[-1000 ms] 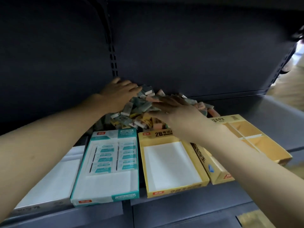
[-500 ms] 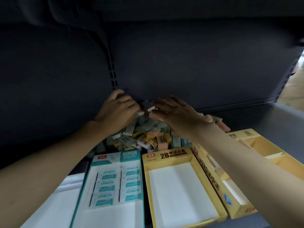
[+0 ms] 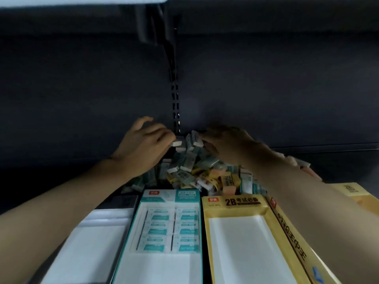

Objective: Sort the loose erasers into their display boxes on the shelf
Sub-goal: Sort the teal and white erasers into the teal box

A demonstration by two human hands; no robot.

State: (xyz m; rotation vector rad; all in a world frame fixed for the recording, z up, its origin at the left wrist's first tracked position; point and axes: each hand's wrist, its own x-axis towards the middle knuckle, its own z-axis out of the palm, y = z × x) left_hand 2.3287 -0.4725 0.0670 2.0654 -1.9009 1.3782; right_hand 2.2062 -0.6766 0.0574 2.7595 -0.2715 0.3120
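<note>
The dark grey metal shelf (image 3: 338,160) carries four open display boxes: white (image 3: 90,242), teal-edged white cardboard (image 3: 164,263), yellow "2B" (image 3: 242,238) and tan-yellow (image 3: 291,232). Behind them, the heap of loose wrapped erasers (image 3: 196,171) is flanked by both hands. A white eraser (image 3: 176,143) is pinched by the left hand (image 3: 143,146); the right hand (image 3: 229,144) rests on the heap, fingers curled (grip unclear).

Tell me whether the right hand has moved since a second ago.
Yes: the right hand reached further back over the eraser pile, toward the dark slotted upright.
</note>
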